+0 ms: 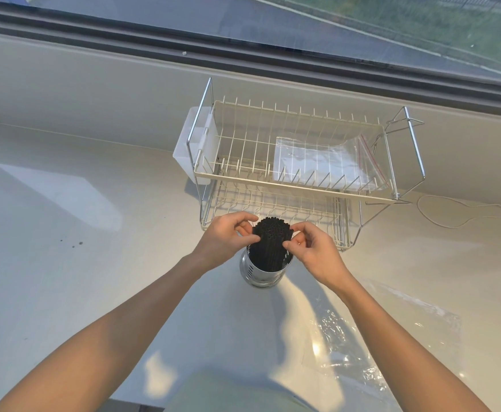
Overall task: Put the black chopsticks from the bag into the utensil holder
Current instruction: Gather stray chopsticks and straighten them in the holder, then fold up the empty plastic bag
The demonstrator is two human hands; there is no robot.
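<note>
A thick bundle of black chopsticks (271, 239) stands upright inside a round shiny metal utensil holder (262, 275) on the white counter. My left hand (228, 236) pinches the bundle's top on its left side. My right hand (311, 248) pinches it on the right side. Both hands hold the chopsticks just above the holder's rim. A crumpled clear plastic bag (386, 331) lies flat on the counter to the lower right of the holder, apart from both hands.
A two-tier wire dish rack (299, 185) stands right behind the holder, with a zip bag (326, 162) on its upper tier and a white plastic caddy (189, 150) on its left end. A thin white cord (463, 215) lies at the right. A window runs along the back.
</note>
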